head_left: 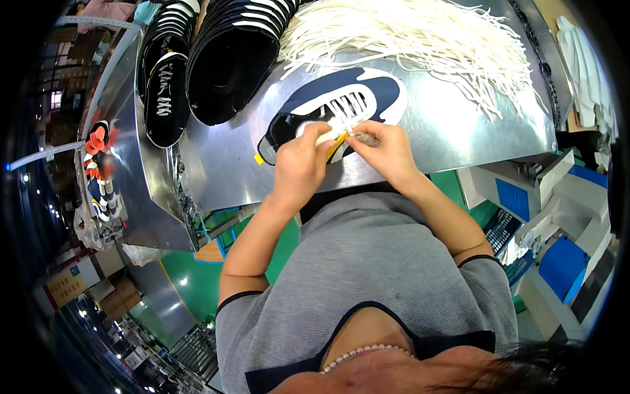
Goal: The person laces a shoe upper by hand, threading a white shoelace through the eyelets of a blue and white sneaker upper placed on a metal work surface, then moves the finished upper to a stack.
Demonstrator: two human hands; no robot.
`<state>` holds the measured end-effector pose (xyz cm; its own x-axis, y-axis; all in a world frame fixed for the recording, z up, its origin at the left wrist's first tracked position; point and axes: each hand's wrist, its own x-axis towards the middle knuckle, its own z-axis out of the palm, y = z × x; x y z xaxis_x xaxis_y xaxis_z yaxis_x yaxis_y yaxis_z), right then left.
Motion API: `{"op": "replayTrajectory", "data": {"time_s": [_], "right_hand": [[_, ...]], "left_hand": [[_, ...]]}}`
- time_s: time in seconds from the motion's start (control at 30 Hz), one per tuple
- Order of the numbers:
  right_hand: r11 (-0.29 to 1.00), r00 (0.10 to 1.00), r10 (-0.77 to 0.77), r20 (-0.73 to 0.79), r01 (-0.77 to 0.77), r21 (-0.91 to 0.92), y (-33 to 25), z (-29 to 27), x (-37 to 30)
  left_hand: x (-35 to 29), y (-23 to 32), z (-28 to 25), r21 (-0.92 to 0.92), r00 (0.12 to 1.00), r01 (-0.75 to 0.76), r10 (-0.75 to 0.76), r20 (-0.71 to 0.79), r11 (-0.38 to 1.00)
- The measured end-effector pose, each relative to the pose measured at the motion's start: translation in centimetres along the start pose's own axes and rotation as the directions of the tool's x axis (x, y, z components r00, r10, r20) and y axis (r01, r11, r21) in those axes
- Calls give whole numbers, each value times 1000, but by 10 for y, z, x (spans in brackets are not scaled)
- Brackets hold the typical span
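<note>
Lying toe to the right on the metal desk (453, 141), the navy-and-white shoe upper (328, 98) carries several crossings of white lace (354, 104) over its throat; I judge the lacing partly done, with the section under the hands left to finish. At the upper's near edge, the right hand (388, 152) holds its fingers in a narrow pinch, apparently on the lace; those of the left hand (298, 161) are bent close beside, and whether they grip anything I cannot tell. Beyond the upper, toward its right, I note a heap of loose white laces (407, 33); to its left, a stack of dark uppers (226, 88) and a second stack (164, 98), its front piece showing white lacing. Well below the upper I see green floor (279, 253), and lower right of it, blue panels (563, 266).
</note>
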<state>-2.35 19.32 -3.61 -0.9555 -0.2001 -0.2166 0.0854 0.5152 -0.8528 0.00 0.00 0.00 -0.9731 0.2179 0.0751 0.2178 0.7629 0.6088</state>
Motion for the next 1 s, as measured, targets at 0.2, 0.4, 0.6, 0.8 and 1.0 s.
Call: {"op": "replayTrajectory", "data": {"time_s": [0.2, 0.4, 0.6, 0.8, 1.0], "right_hand": [[720, 990, -40, 132, -63, 692, -17, -8, 22], [735, 997, -23, 70, -31, 678, -8, 18, 23], [885, 979, -202, 16, 175, 432, -8, -3, -13], [953, 969, -244, 34, 234, 192, -2, -6, -19], [953, 980, -178, 87, 150, 263, -6, -2, -11]], "left_hand": [[11, 7, -8, -280, 986, 156, -133, 99, 947], [9, 10, 1, -91, 991, 129, -125, 50, 987], [6, 0, 5, 145, 994, 96, -89, -57, 985], [4, -5, 14, 101, 980, -76, 93, -173, 992], [4, -12, 12, 183, 943, -309, 325, -66, 933]]}}
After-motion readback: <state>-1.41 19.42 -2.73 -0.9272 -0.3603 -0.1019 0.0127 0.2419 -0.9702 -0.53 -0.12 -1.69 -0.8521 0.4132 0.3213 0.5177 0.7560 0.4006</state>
